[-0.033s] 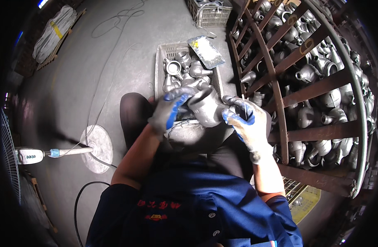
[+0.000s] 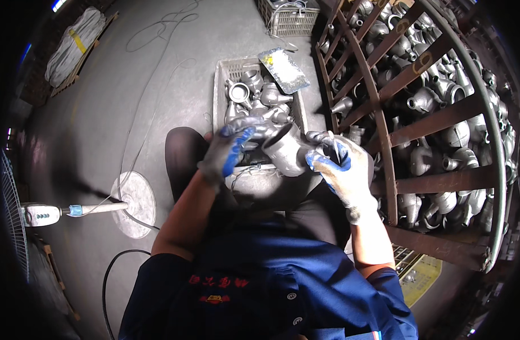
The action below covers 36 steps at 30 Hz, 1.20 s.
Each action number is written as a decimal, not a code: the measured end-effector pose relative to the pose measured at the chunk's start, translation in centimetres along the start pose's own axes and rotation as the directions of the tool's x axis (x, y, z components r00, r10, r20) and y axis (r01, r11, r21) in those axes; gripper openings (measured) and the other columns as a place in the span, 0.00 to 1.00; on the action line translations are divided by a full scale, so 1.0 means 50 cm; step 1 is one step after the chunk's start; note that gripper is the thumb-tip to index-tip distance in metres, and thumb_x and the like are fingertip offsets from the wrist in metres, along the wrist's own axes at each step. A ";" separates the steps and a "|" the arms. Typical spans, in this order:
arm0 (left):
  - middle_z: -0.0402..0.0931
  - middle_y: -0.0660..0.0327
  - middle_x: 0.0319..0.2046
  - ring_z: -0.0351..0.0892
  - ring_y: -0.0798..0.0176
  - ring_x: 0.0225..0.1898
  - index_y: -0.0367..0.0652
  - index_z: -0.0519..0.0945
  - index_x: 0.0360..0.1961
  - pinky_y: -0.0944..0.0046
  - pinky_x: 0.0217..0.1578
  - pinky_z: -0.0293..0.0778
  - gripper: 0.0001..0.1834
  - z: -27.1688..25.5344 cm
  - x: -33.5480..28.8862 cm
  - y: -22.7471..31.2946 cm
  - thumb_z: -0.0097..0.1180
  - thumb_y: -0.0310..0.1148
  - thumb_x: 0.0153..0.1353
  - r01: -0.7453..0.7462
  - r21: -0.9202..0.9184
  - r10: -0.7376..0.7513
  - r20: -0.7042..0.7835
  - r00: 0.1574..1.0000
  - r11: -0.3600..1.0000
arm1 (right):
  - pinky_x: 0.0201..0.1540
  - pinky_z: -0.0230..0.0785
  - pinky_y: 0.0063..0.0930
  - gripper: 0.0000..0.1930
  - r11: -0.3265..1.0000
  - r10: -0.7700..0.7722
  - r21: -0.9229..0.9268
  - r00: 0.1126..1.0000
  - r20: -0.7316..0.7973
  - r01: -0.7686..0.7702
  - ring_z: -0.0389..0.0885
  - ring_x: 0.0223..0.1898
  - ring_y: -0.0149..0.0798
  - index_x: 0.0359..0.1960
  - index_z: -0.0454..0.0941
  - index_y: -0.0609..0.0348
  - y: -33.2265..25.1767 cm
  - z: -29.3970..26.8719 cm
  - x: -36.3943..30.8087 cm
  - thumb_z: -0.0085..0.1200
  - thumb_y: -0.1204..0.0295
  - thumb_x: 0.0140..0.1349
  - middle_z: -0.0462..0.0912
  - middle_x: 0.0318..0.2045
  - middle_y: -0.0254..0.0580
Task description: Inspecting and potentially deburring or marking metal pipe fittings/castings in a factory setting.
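My right hand, in a white and blue work glove, closes round the narrow end of a grey metal casting. The casting is bulbous, and its wide round mouth faces left. My left hand, gloved in grey and blue, is beside that mouth. Motion smears its fingers, so their grip cannot be made out. Both hands are over the near end of a grey plastic crate on the floor between my knees. Several similar castings lie heaped in it.
A rusty metal cage full of castings stands close on my right. A flat board rests on the crate's far right corner. A fan's round base is at left, with cables along the floor. Another crate stands ahead.
My left hand has drawn slightly left and away from the casting's mouth. The casting has turned or shifted a little to the right, while my right hand keeps its hold.
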<state>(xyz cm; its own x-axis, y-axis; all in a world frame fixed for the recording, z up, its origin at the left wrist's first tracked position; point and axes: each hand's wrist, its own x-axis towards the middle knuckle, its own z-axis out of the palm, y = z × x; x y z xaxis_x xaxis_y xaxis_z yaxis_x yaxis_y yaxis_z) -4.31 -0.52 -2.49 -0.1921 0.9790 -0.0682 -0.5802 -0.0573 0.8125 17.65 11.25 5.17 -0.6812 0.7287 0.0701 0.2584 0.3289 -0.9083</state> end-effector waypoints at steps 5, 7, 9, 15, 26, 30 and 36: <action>0.69 0.55 0.56 0.71 0.63 0.55 0.37 0.67 0.59 0.63 0.56 0.67 0.26 0.055 -0.033 0.047 0.55 0.22 0.59 0.040 0.288 -0.102 0.201 0.974 0.957 | 0.39 0.72 0.28 0.20 0.988 -0.099 -0.109 0.987 0.126 0.112 0.81 0.32 0.41 0.41 0.82 0.60 -0.015 -0.028 0.025 0.65 0.67 0.44 0.82 0.33 0.48; 0.71 0.54 0.54 0.73 0.63 0.52 0.35 0.67 0.59 0.64 0.55 0.68 0.25 0.085 -0.038 0.038 0.53 0.20 0.58 0.193 0.389 -0.244 0.086 0.966 0.901 | 0.39 0.72 0.28 0.19 0.968 -0.193 -0.131 0.968 0.161 0.214 0.80 0.33 0.37 0.41 0.81 0.62 -0.022 -0.028 0.038 0.65 0.67 0.46 0.82 0.32 0.47; 0.71 0.52 0.53 0.73 0.61 0.52 0.33 0.67 0.58 0.64 0.54 0.68 0.25 0.085 -0.029 0.018 0.52 0.19 0.58 0.216 0.412 -0.268 0.072 0.961 0.885 | 0.40 0.71 0.27 0.18 0.969 -0.161 -0.154 0.967 0.196 0.192 0.79 0.33 0.34 0.41 0.80 0.64 -0.038 -0.028 0.047 0.64 0.70 0.47 0.82 0.32 0.44; 0.73 0.48 0.50 0.74 0.53 0.53 0.29 0.65 0.58 0.56 0.58 0.66 0.23 0.107 -0.018 -0.021 0.45 0.20 0.60 0.160 -0.284 -0.116 0.166 0.979 0.945 | 0.55 0.65 0.28 0.30 0.952 -0.179 -0.235 0.980 0.082 0.194 0.75 0.51 0.38 0.59 0.66 0.65 -0.013 -0.034 0.064 0.61 0.70 0.55 0.76 0.52 0.50; 0.75 0.52 0.49 0.76 0.52 0.51 0.33 0.70 0.55 0.56 0.57 0.69 0.19 0.049 -0.052 -0.043 0.46 0.23 0.61 0.118 -0.648 0.026 0.208 0.978 0.752 | 0.42 0.73 0.32 0.12 0.923 -0.339 -0.203 0.940 -0.023 0.328 0.81 0.38 0.46 0.42 0.78 0.63 0.006 0.016 -0.071 0.56 0.78 0.54 0.81 0.38 0.48; 0.78 0.52 0.45 0.78 0.58 0.48 0.31 0.73 0.51 0.61 0.52 0.72 0.18 0.056 -0.054 -0.042 0.50 0.22 0.59 -0.207 0.578 0.175 0.112 0.978 0.789 | 0.42 0.73 0.34 0.13 0.897 -0.395 -0.238 0.917 -0.053 0.373 0.80 0.39 0.48 0.40 0.79 0.63 0.007 0.037 -0.070 0.58 0.81 0.50 0.81 0.37 0.48; 0.80 0.52 0.38 0.81 0.58 0.40 0.30 0.78 0.44 0.61 0.45 0.75 0.16 0.069 -0.038 -0.061 0.58 0.21 0.52 -0.053 -0.002 0.052 -0.162 0.985 0.999 | 0.44 0.72 0.35 0.12 0.855 -0.435 -0.321 0.900 -0.018 0.407 0.81 0.40 0.50 0.39 0.79 0.64 -0.011 0.045 -0.068 0.59 0.80 0.50 0.81 0.37 0.51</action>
<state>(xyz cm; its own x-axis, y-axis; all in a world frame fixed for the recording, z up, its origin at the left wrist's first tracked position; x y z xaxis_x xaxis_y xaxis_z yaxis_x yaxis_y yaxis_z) 0.57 -1.55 -2.84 -0.3476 0.9302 -0.1184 -0.5704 -0.1096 0.8140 18.28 7.23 4.48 -0.7133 0.5235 0.4661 0.1636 0.7709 -0.6155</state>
